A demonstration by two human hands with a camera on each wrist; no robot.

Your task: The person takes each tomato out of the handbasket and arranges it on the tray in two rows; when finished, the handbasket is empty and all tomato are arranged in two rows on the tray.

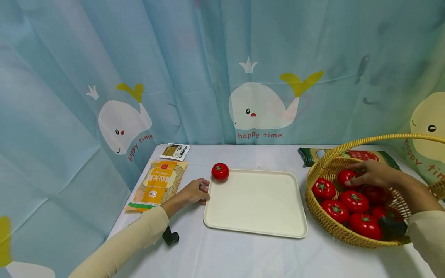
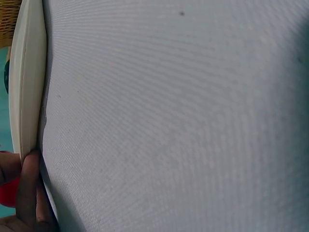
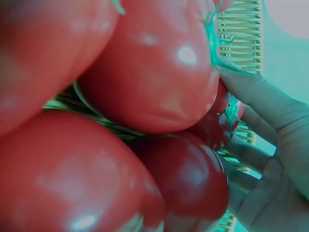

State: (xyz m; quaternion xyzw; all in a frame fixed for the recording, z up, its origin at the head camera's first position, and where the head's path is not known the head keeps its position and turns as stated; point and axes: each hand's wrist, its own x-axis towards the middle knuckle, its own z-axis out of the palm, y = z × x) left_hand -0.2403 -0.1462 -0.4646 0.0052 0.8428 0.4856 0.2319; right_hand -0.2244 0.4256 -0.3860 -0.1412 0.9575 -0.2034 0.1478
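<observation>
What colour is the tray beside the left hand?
Plain cream-white tray, with no pattern; the head view shows it best.

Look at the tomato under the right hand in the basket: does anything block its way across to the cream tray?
Nothing lies on the table between them. The right hand rests on a tomato inside the basket, whose rim and arched handle it must clear. The tray holds one tomato at its far-left corner.

Head view looks down across the table (image 1: pixel 243 255); wrist views sit close at tray (image 2: pixel 26 82) edge and basket (image 3: pixel 241 34).
</observation>
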